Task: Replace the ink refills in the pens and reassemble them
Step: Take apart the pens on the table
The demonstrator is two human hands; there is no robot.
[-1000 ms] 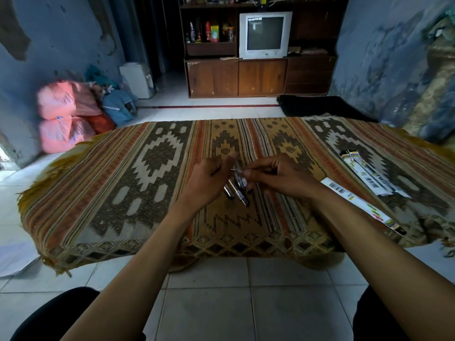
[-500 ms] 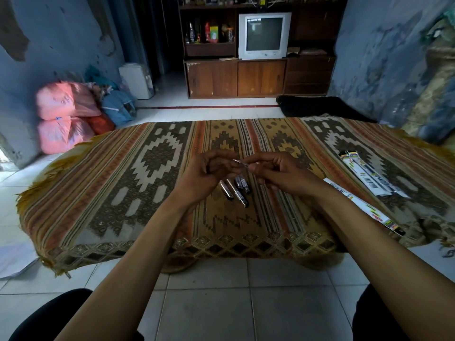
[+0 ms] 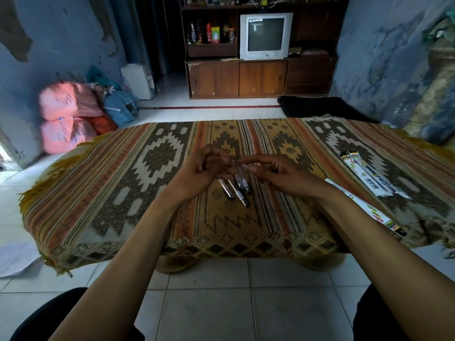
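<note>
Tiled floor [image 3: 209, 299], cabinet [image 3: 261, 77] and TV [image 3: 266, 35] far beyond hands. Patterned rug [image 3: 123, 193] under them. Refill packs [image 3: 369, 175] right of right hand [image 3: 280, 175]. Left hand [image 3: 202, 171] and right pinch thin clear pen part [image 3: 238, 163]; pens [image 3: 237, 189] just below.

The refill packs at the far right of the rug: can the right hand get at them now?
Probably not at once: the right hand is pinching a thin pen part. The rug between it and the packs looks bare.
</note>
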